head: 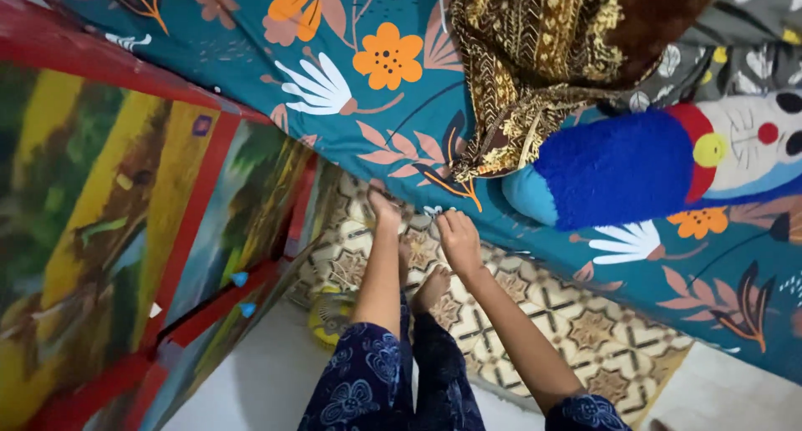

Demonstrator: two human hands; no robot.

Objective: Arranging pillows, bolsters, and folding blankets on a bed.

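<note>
Left hand [384,211] and right hand [458,239] — both pinched closed on the lower edge of the floral bedsheet [351,105]; patterned floor mat [576,331] beneath, blue plush toy [618,168] on the bed.

Narrow floor gap between bed [368,139] and red cabinet [125,230]. Open room on patterned mat [576,331] to the right. On the bed, blue plush [626,168] and brown cloth [543,55] blocking the way.

Left hand [385,211]: arm extended forward, fingers curled shut | Right hand [459,240]: arm extended, fingers curled, alongside left.
</note>
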